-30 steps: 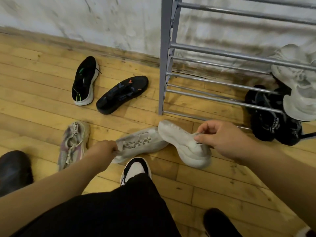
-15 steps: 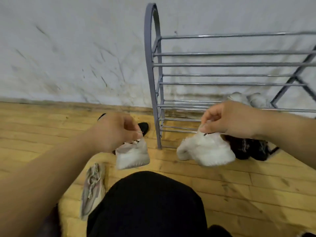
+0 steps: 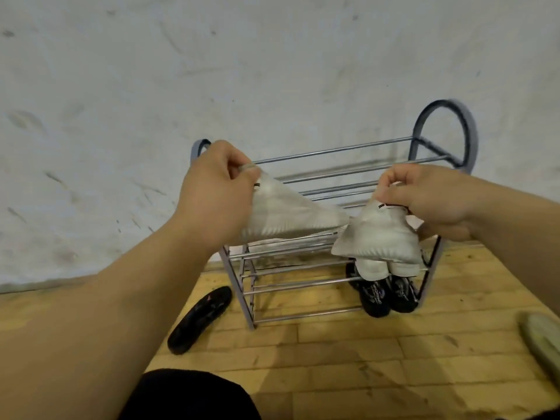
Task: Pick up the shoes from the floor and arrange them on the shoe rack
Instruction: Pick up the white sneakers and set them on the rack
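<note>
Lying on the floor off the left foot of the shoe rack (image 3: pixel 333 150): one black shoe (image 3: pixel 200 319), not yet collected. Left hand (image 3: pixel 212 192) pinches the heel collar of the left white shoe (image 3: pixel 291 213), held over the upper rails at the rack's left end, toe pointing right. Right white shoe (image 3: pixel 375 237) hangs before the rack's right end, heel pinched by the right hand (image 3: pixel 430 198). Judgement: light, soft uppers sag under a pinch, so the firmer heel rim is the sound hold. Rails are narrow; seat soles across two.
</note>
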